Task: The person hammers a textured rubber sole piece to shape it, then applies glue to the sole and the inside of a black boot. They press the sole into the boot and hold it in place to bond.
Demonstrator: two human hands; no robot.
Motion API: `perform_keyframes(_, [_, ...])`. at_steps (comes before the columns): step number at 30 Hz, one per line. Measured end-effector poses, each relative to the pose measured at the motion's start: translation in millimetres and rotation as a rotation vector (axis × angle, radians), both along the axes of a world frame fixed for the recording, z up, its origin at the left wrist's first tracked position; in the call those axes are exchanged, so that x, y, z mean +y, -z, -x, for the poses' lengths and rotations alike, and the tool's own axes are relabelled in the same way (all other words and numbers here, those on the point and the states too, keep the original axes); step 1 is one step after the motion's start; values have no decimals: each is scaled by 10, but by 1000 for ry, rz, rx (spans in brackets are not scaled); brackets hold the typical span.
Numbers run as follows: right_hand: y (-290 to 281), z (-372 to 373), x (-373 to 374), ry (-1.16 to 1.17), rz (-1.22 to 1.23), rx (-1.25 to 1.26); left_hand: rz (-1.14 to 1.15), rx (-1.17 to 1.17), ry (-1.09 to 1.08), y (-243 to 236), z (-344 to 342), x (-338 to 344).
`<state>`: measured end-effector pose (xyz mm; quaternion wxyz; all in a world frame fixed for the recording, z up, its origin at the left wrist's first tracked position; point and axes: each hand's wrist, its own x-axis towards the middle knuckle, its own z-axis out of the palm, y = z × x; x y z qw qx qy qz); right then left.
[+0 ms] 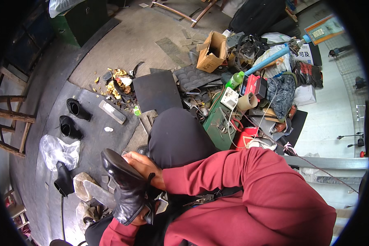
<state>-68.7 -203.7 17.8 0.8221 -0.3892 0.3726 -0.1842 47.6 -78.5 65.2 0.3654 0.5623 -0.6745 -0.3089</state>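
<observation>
A black leather ankle boot [126,196] is held in front of my lap, toe up and tilted to the left. My right hand [142,165] is closed on its side near the toe, with the fingertips partly hidden behind the sole edge. Lower down, my left hand [141,216] grips the boot around its shaft end. Most of the left fingers are covered by the leather. A dark loop or strap hangs by the boot's right side. Behind it rises my knee in dark trousers [178,139].
Two black boots [70,128] stand on the dark mat at left, near a clear plastic bag [58,151] and another black boot [63,180]. A long grey block [112,112] lies ahead. Tools and clutter surround a cardboard box [212,52] and a green bottle [235,80].
</observation>
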Motion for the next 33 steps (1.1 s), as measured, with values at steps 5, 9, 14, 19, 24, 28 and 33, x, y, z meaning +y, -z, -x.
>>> perform_keyframes(5, [-22, -45, -56, 18, -16, 48, 17, -39, 22, 13, -32, 34])
perform_keyframes(9, [98, 22, -25, 10, 380, -29, 13, -60, 69, 94, -6, 130])
perform_keyframes(14, [499, -82, 172, 83, 453, -99, -19, -53, 142, 254, -55, 309])
perform_keyframes(19, [392, -27, 251, 53, 760, 172, -146, 133, 56, 387, -24, 378])
perform_keyframes(24, [-19, -77, -31, 69, 222, -52, -57, -53, 51, 437, -18, 343])
perform_keyframes(28, [-64, -204, -38, 98, 157, 11, -41, -111, 54, 472, -44, 334])
perform_keyframes(33, [-103, -169, -38, 95, 321, 67, -26, -153, 65, 462, -71, 362])
